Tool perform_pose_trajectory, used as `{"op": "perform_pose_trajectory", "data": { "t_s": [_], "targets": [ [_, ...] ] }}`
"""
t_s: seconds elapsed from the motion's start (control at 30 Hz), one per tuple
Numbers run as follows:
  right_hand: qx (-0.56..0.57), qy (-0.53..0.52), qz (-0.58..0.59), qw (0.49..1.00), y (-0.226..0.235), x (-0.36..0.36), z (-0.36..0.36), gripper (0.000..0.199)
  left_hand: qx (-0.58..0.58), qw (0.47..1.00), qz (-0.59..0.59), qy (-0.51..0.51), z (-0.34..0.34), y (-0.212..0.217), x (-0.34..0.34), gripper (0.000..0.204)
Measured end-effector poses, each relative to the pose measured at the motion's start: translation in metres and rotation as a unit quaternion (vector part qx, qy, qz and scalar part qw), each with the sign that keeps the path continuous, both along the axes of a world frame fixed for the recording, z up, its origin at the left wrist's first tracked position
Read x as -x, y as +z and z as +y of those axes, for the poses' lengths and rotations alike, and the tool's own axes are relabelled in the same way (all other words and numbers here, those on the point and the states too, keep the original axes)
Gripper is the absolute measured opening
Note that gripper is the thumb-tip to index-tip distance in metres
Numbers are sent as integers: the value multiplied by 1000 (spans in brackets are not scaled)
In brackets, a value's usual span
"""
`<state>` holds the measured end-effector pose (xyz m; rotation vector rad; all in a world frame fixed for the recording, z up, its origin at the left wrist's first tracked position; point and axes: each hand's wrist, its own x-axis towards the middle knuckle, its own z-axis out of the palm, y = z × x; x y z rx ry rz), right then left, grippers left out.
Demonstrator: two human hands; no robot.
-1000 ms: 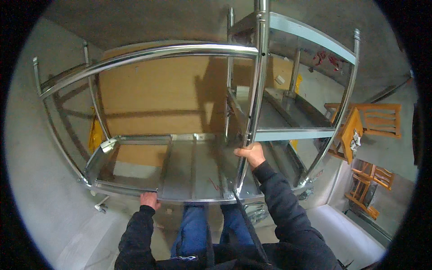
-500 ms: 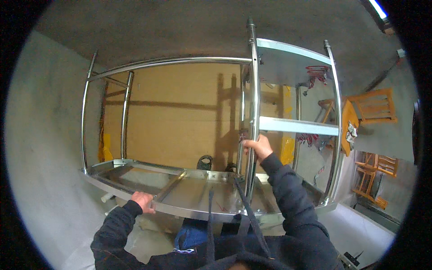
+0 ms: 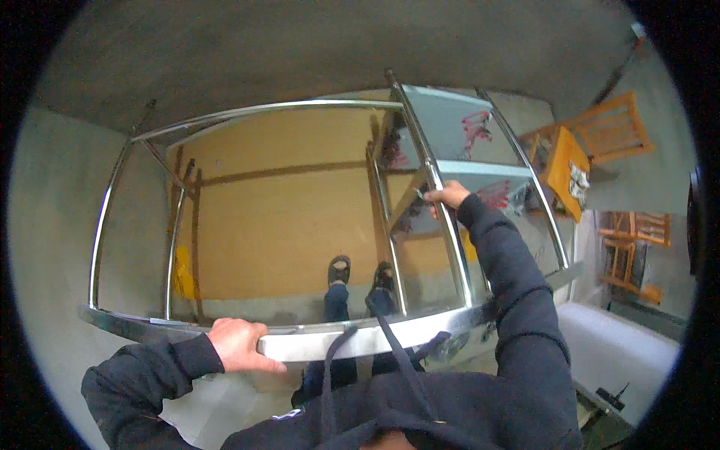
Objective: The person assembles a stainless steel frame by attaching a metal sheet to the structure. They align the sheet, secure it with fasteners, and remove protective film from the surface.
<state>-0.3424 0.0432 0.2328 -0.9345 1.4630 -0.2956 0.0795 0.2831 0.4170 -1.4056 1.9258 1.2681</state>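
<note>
A stainless steel table frame (image 3: 345,341) stands tilted in front of me, its long legs pointing away. My left hand (image 3: 241,343) is closed over the near rim of the tabletop, thumb on the side toward me. Farther right, my right hand (image 3: 450,195) is wrapped round a shiny tube leg (image 3: 420,142) near the middle of its length. Two grey metal shelf panels (image 3: 442,120) with red marks on them sit between the right-hand legs. A cross tube (image 3: 255,112) joins the far ends of the legs on the left.
Beneath the frame lies a large cardboard sheet (image 3: 277,232) with yellow tape (image 3: 183,271) at its edge. My sandalled feet (image 3: 340,270) stand by its near side. At right are a small wooden table (image 3: 566,172), wooden chairs (image 3: 619,131) and a pale flat surface (image 3: 615,345).
The near rim has come up and closer to me, so the frame tilts more and its underside no longer shows. My left hand rose with it; my right hand moved slightly farther away along the leg.
</note>
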Motion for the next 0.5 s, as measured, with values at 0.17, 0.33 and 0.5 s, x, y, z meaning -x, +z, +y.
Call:
{"op": "perform_pose_trajectory", "data": {
  "t_s": [0.17,0.33,0.5],
  "targets": [
    [137,140,93,976,-4,27,29,48,11,999,-51,12,10,-23,14,67],
    [265,298,104,911,1,95,148,72,-37,996,-61,45,12,-26,24,69],
    [-53,427,131,893,-18,123,235,59,-67,994,-76,41,2,-22,45,68]
  ]
}}
